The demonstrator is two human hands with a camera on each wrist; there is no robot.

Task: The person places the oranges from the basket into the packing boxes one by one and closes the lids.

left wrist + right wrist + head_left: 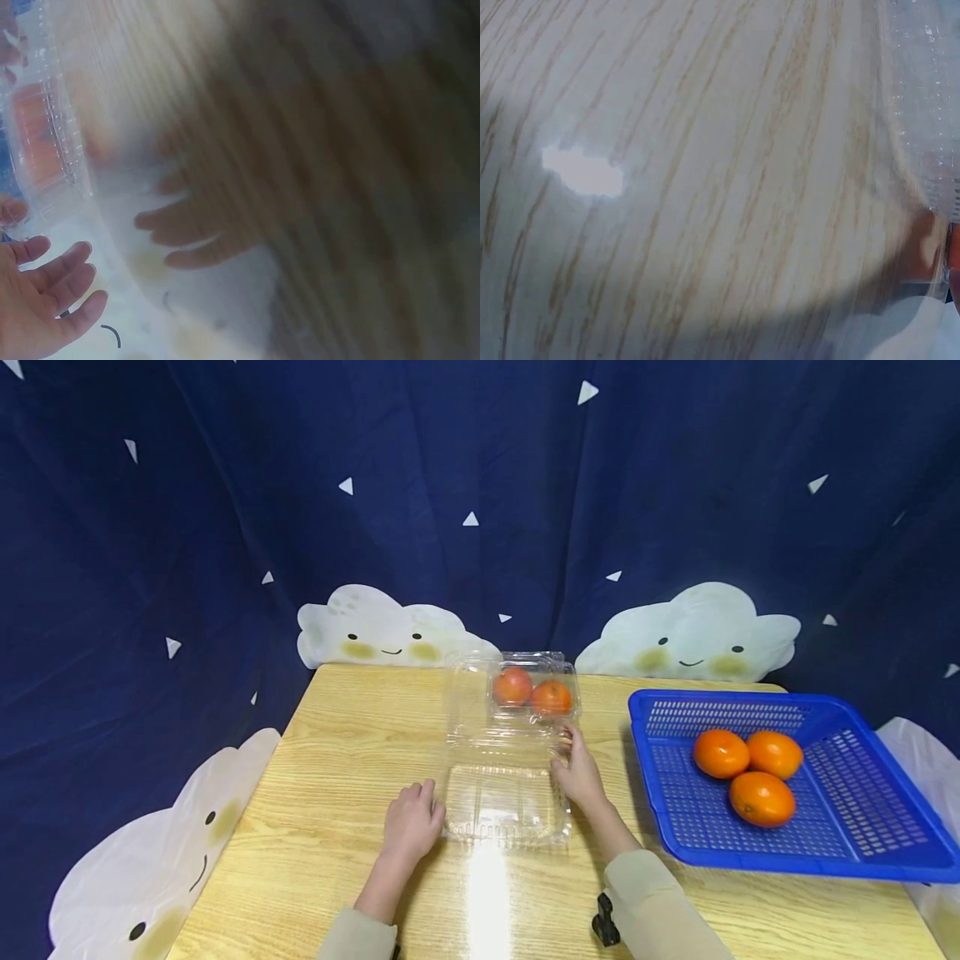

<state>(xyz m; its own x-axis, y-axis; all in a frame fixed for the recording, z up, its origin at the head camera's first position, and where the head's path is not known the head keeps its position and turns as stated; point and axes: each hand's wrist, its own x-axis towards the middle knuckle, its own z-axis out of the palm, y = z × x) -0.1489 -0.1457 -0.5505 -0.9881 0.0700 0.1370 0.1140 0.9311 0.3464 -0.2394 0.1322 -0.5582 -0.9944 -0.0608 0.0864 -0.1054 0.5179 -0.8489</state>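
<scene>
An unfolded clear plastic clamshell box (498, 806) lies on the wooden table, its lid side toward the back. My left hand (412, 822) is at the box's front left corner, fingers loosely bent and holding nothing; the left wrist view shows the same hand (52, 300) with fingers spread. At the box's right edge is my right hand (581, 772), thumb and fingers apart along the rim. Behind, a second clear box (572, 681) contains a reddish round fruit (513, 687) and an orange-red one (551, 698); the unfolded lid overlaps it in the head view.
To the right stands a blue plastic basket (652, 793) with three orange fruits (762, 799) inside. A dark blue curtain (420, 460) with printed clouds hangs behind the table (352, 735) and down its left side.
</scene>
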